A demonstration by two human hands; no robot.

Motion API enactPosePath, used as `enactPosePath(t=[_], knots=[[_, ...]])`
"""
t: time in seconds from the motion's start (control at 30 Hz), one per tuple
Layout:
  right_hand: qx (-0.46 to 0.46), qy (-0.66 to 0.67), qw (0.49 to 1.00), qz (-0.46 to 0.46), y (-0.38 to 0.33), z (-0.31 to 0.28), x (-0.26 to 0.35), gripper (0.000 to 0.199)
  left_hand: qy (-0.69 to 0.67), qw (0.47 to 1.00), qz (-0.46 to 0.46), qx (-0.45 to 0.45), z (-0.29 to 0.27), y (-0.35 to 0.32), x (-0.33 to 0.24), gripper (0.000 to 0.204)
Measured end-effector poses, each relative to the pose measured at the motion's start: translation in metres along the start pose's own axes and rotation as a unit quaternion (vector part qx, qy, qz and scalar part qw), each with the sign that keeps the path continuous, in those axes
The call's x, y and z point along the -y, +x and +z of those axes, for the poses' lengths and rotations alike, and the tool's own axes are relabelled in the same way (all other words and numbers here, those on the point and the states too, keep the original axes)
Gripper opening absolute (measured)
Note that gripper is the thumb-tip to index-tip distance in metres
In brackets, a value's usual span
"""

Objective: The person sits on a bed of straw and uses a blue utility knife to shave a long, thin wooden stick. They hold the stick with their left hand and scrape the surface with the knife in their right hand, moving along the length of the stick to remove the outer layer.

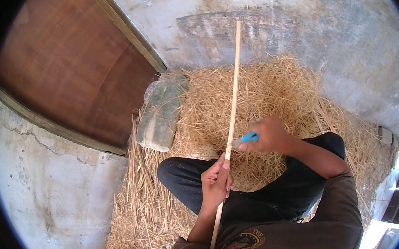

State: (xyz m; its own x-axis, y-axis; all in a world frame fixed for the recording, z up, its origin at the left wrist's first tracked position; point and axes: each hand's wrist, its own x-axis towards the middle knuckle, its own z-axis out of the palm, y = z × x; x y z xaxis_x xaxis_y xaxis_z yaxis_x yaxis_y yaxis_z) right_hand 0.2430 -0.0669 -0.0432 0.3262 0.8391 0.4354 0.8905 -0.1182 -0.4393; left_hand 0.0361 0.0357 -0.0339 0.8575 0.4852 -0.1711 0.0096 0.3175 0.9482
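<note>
Two hands work over the lap: the left hand (216,181) is clenched around a long pale stick (232,108) pointing up over straw (272,90); the right hand (268,135) grips a blue-handled tool (250,138) touching it. A green sack (161,113) lies left.

Pale stick, blue handle, golden straw

We saw a pale cream stick (232,94) and a bright blue tool handle (250,137) over golden-yellow straw (272,90). Our trousers (271,198) were black, our shirt (311,235) olive-brown with a round yellow-and-black emblem. The floor (333,34) was mottled grey with darker stains, the door (73,69) reddish brown, and the slab (161,113) at the straw's left edge greenish grey.
</note>
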Motion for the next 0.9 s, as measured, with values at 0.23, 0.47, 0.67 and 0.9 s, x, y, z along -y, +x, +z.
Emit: enactPosePath(t=[0.23,0.47,0.67,0.9], knots=[[-0.018,-0.059,0.993,0.097,0.025,0.001,-0.031,0.066,0.028,1.0,0.003,0.007,0.0,-0.004,-0.001,0.036],[0.01,-0.076,0.987,0.145,0.04,-0.018,-0.038,0.065,0.059,0.998,-0.006,0.004,0.005,-0.014,-0.004,0.035],[-0.017,-0.083,0.993,0.083,0.03,-0.01,-0.034,0.072,0.039,0.999,0.003,0.023,0.004,-0.023,0.001,0.034],[-0.037,-0.139,0.988,0.048,0.037,-0.011,-0.062,0.074,0.055,0.998,-0.008,0.036,0.006,-0.029,0.0,0.034]])
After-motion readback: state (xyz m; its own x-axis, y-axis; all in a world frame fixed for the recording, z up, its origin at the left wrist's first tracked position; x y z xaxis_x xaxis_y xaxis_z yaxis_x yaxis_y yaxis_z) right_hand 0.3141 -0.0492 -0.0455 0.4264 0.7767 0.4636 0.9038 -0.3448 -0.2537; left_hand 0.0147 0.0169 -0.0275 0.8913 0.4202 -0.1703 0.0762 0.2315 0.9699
